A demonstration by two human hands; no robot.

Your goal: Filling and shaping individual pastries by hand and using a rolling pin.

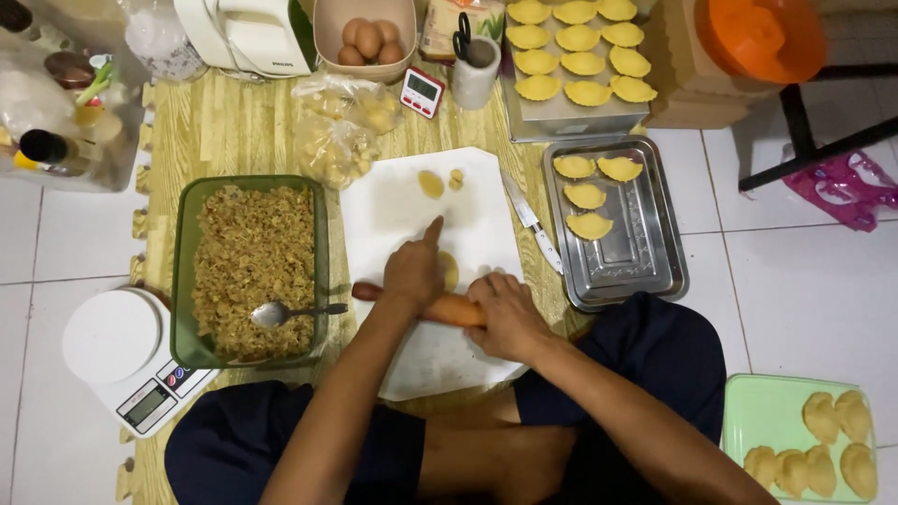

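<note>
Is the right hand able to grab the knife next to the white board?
Probably yes. The knife lies bare between the white board and the steel tray, with nothing on top of it. The right hand is close by, but it is on the rolling pin and would need to let go.

Both hands cover the middle of the wooden rolling pin (449, 307) and most of the dough disc (450, 271) behind it; right of the pin, the green tray (762, 411) runs off-frame.
</note>
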